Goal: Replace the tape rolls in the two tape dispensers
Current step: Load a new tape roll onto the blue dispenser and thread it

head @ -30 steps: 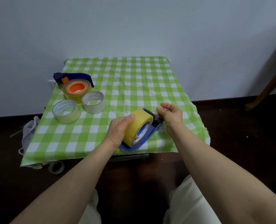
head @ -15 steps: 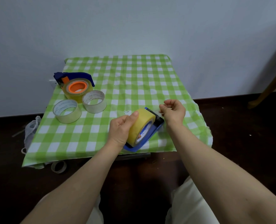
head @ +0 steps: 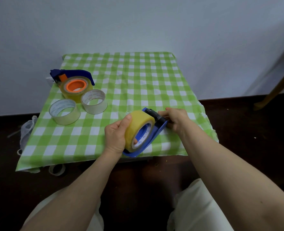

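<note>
A blue tape dispenser (head: 152,136) stands tilted near the front edge of the green checked table (head: 138,84), with a full yellow tape roll (head: 138,126) mounted in it. My left hand (head: 116,136) grips that roll from the left, thumb on top. My right hand (head: 175,119) pinches the dispenser's black front end. At the back left lies a second blue dispenser (head: 73,75) holding a yellowish roll with an orange core (head: 76,86). Two nearly used-up clear rolls (head: 64,111) (head: 94,101) lie flat next to it.
An empty tape core (head: 56,169) lies on the dark floor under the table's front left corner. A mesh bag (head: 27,129) hangs at the left side. A wooden leg (head: 277,90) leans at the far right. My knees are below the table edge.
My right hand has come back down onto the dispenser's front end after lifting slightly away. My left hand keeps its grip on the yellow roll.
</note>
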Demonstrator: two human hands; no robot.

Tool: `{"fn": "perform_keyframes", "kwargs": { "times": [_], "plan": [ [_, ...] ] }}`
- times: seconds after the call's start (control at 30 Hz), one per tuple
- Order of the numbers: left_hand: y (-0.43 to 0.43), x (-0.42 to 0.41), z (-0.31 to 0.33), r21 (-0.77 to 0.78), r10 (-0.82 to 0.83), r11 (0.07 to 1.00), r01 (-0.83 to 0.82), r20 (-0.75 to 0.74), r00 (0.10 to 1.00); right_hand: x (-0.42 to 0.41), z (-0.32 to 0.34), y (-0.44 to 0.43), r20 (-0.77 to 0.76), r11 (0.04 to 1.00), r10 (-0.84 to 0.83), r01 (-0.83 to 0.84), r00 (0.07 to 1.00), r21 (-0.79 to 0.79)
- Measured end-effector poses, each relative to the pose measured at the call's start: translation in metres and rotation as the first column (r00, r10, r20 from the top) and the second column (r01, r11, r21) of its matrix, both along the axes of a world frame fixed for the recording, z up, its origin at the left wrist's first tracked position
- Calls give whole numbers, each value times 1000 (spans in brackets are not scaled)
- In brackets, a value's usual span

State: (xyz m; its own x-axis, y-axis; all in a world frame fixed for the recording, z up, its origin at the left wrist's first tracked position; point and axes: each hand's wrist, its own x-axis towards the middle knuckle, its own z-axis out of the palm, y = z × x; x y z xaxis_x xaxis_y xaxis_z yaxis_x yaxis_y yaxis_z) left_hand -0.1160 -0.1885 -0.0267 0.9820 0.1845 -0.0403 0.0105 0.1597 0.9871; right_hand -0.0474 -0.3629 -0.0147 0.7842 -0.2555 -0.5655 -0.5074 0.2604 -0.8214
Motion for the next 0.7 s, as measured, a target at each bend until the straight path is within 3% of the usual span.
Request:
{"fn": "perform_keyframes", "kwargs": {
  "times": [0.2,0.4,0.7],
  "plan": [
    [2,-2,-4,-29,38,999,-38,4,999,0,7,5,-142,991,136,-135,981,14],
    [3,-3,-5,-43,45,998,-44,9,999,-3,11,6,-144,987,145,-133,979,91],
    [4,-5,-7,-87,62,994,-60,15,998,-4,6,7,-37,963,207,-211,978,-167]
  ]
}}
